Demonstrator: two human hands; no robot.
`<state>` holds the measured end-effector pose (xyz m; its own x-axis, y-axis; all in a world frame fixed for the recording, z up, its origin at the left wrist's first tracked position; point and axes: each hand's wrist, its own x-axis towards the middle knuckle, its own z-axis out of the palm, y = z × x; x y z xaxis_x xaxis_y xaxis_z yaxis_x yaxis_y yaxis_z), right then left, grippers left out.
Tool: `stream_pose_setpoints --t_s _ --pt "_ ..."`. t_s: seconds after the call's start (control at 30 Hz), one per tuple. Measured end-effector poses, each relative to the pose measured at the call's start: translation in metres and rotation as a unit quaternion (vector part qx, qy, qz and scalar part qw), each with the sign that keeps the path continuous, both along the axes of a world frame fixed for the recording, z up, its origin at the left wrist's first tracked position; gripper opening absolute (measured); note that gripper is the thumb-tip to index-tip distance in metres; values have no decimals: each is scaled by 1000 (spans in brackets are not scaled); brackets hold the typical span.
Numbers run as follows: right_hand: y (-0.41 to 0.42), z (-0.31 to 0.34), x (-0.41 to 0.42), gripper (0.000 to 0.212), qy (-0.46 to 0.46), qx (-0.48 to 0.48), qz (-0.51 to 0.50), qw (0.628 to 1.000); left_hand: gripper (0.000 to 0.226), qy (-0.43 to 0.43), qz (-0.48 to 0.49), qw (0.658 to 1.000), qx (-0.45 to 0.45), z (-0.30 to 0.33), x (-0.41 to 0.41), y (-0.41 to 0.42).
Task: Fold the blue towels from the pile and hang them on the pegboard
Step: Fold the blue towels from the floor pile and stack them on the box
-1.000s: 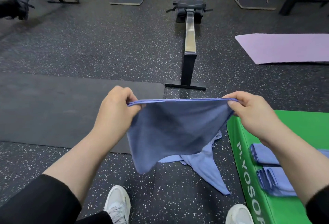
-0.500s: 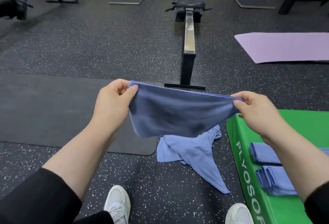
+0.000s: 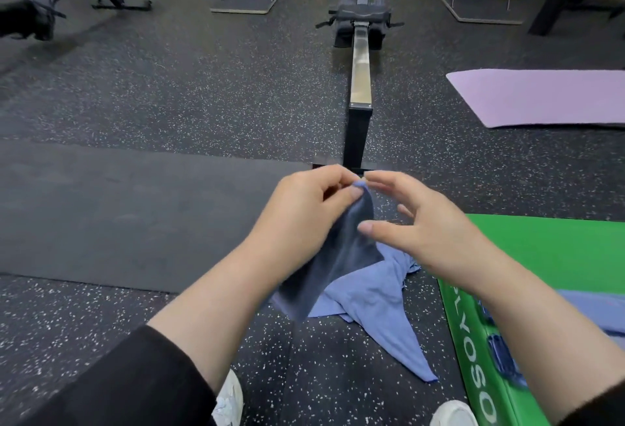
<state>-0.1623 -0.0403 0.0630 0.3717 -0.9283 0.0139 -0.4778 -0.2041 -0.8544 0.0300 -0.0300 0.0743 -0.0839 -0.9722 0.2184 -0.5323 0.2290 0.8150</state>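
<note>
The left hand (image 3: 304,212) pinches the top corners of a dark blue towel (image 3: 334,256) between thumb & fingers, held up in the air over the floor (image 3: 169,87). The towel hangs folded in half, long axis running from the pinched top down & toward the left forearm, bottom edge lowest at lower left. The right hand (image 3: 419,232) sits just right of the towel w/ fingers spread and relaxed; the thumb tip is near or on the cloth, can't tell which, gripping nothing. Below, a lighter blue towel (image 3: 375,300) lies crumpled on the floor, one long point stretching toward the person's right shoe (image 3: 453,413). At right, a green box (image 3: 541,256) carries folded blue towels (image 3: 504,358) on its top, partly hidden by the right forearm. A rowing machine (image 3: 360,63) runs straight away from the hands; a purple mat (image 3: 541,97) lies far right.
</note>
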Motion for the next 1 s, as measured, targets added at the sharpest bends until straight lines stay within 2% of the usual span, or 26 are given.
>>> stream_pose_setpoints --t_s 0.07,0.13,0.27,0.37,0.43,0.47,0.57,0.67,0.73,0.8,0.9,1.0 --pt "-2 -3 13 47 -79 34 32 996 9 11 -12 1000 5 -1 -3 1" --pt "-5 -4 20 33 -107 36 37 993 16 27 -18 999 -1 1 -3 3" --pt "-8 -4 21 48 -96 35 57 993 20 38 -17 999 -3 0 2 7" --pt "-8 -1 19 36 -95 7 49 994 29 88 -34 994 58 -5 7 7" --pt "-8 2 15 21 -103 -13 32 994 36 94 -56 987 121 -11 11 7" --pt "-8 5 13 13 -109 -19 25 994 34 72 -78 983 150 -15 12 8" --pt "-7 11 6 11 -129 -25 1 991 10 -60 -111 971 201 -31 7 14" --pt "-4 16 1 6 -180 -16 -41 983 13 -119 -49 972 199 -38 1 15" --pt "-4 18 -3 6 -221 -17 -90 971 12 -98 9 981 169 -34 2 11" --pt "-6 18 -10 13 -222 -32 -131 966 15 -90 57 984 144 -31 9 5" --pt "-10 15 -19 21 -214 -32 -159 963 17 -190 63 971 131 -29 23 1" --pt "-12 10 -28 24 -209 -27 -177 961 23 -266 73 945 175 -33 39 1"
